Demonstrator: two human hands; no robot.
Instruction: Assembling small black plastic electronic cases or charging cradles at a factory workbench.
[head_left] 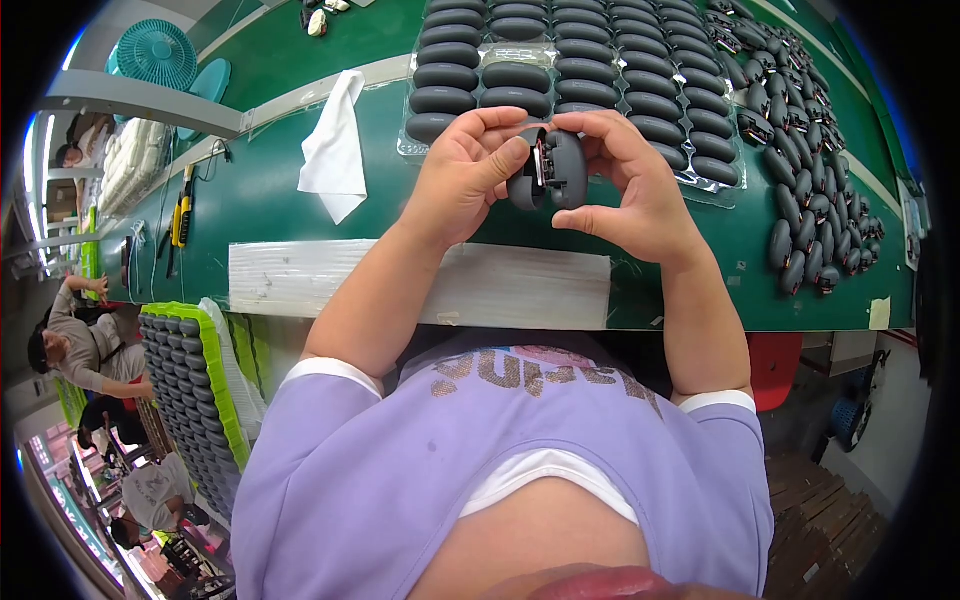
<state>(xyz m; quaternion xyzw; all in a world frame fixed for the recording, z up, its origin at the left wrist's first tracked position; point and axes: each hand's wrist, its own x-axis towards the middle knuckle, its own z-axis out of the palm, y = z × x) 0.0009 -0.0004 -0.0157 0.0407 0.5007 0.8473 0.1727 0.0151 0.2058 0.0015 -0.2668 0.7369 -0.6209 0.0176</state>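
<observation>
Over the green bench, both hands hold a dark grey oval shell case (570, 172) whose two halves stand apart with a gap between them. My left hand (455, 172) pinches the left half between thumb and fingers. Curled around the other half is my right hand (635, 185), its fingers on the far side and its thumb near the lower edge. Light and reddish parts show inside the gap; their kind is too small to make out. Just beyond my hands lies a clear plastic tray (742, 178) filled with rows of similar dark oval cases.
Loose dark case pieces (800, 165) are heaped at the right. A white cloth (335, 150) and a yellow-black tool (182, 208) lie to the left. A whitish strip (300, 280) runs along the bench's near edge. Stacked filled trays (190, 390) stand lower left, with people beyond.
</observation>
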